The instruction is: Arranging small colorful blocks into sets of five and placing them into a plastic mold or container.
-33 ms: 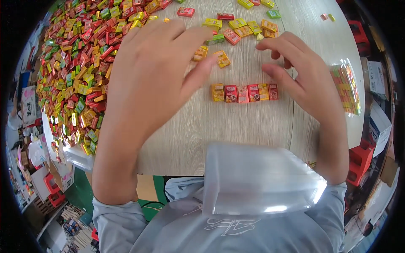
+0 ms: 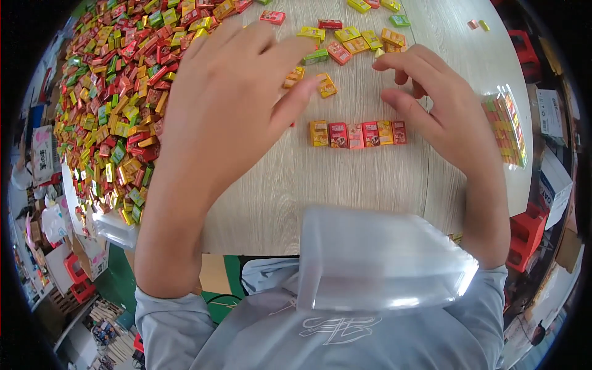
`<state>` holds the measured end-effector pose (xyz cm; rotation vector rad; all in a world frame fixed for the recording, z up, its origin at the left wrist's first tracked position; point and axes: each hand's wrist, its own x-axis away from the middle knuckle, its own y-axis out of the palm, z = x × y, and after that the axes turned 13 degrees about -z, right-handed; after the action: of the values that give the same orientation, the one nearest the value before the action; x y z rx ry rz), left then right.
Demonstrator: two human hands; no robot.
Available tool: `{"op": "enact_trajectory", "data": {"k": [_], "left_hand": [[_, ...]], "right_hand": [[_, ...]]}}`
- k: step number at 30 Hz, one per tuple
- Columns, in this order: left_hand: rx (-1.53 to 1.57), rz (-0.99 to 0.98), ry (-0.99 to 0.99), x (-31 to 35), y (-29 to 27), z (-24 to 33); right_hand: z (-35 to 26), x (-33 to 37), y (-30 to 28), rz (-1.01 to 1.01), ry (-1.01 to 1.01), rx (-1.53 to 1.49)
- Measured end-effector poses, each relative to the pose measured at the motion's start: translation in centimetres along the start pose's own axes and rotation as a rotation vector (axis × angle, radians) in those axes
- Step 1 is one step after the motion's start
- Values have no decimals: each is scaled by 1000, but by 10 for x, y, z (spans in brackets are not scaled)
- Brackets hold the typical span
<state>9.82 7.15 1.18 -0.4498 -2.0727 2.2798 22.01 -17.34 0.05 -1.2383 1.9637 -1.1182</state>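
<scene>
My left hand [image 2: 225, 105] hovers at the right edge of a large heap of small wrapped candies [image 2: 120, 105], thumb stretched apart and its other fingertips partly hidden. Near that thumb lies a yellow-orange candy [image 2: 327, 85]. My right hand [image 2: 435, 105] is over the table with thumb and forefinger apart and nothing visible between them; its other fingers are curled. Below and between the hands runs a straight row of several candies [image 2: 354, 135], red, pink and yellow-orange, side by side. A clear plastic box [image 2: 382, 259] sits close to my body at the table's front edge, slightly blurred.
Loose candies [image 2: 356, 45] in red, yellow and green are scattered beyond my hands. A clear pack filled with candies [image 2: 507, 129] stands at the right table edge. Another clear container [image 2: 115, 229] lies by the heap's near end. Red stools [image 2: 529, 228] and cartons are beside the table.
My left hand has shifted slightly to the right, and a bit of red now shows beneath its thumb. My right hand and the candy row look almost unmoved.
</scene>
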Motion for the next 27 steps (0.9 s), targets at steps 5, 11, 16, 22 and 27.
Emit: {"op": "enact_trajectory", "data": {"k": [5, 11, 16, 22, 27], "left_hand": [[-37, -2, -2, -12, 18, 0], [2, -38, -41, -21, 16, -2], [-116, 101, -5, -23, 34, -4], [-70, 90, 50, -21, 41, -9], [-27, 45, 39, -13, 34, -17]], "right_hand": [[5, -2, 0, -34, 24, -68], [8, 0, -6, -71, 32, -72], [10, -1, -6, -76, -4, -55], [10, 0, -10, -115, 46, -90], [13, 2, -9, -167, 80, -119]]}}
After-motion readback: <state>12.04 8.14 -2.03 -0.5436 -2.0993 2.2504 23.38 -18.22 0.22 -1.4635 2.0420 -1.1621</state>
